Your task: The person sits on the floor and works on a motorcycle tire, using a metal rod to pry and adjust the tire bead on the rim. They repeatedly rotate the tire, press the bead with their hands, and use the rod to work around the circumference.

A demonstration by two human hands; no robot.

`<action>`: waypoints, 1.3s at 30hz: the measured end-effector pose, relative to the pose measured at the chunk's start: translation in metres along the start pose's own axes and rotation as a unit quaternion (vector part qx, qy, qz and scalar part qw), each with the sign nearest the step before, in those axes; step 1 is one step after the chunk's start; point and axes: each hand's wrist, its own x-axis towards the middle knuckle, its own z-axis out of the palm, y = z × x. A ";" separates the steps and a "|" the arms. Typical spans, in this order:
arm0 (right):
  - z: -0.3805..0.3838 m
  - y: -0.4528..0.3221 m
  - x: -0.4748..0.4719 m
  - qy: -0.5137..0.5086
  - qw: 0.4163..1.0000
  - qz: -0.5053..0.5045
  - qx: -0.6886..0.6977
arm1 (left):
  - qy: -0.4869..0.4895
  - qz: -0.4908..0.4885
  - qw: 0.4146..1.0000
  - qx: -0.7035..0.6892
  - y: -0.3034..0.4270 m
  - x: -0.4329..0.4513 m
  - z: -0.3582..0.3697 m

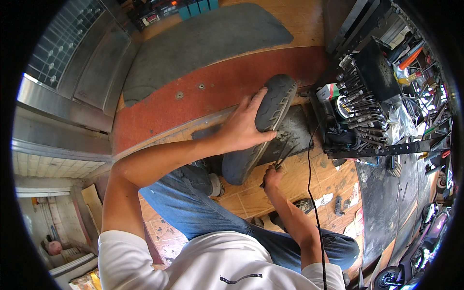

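Note:
A small black tire [276, 99] stands on edge, leaning a little, in front of me. White marks run along its right shoulder; whether a rim sits inside it is hidden. My left hand [246, 125] grips it across the tread, thumb on the near side and fingers spread toward the top. Lower and to the right, my right hand [272, 177] is closed around slender dark metal tools [284, 156], perhaps tire levers. Their two thin ends point up and away, beside the tire. A dark stained plate or mat [297, 127] lies on the floor beyond them.
A tool rack [366, 105] holding several wrenches and sockets stands close on the right. A black cable [310, 174] hangs between it and my right arm. Ahead is a red strip [217, 87] with a grey mat [203, 43]. A motorcycle [417, 257] is at lower right.

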 end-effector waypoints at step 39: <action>0.073 -0.298 -0.135 -0.126 0.956 -0.252 -0.078 | -0.194 0.065 0.949 0.239 -0.058 0.019 -0.077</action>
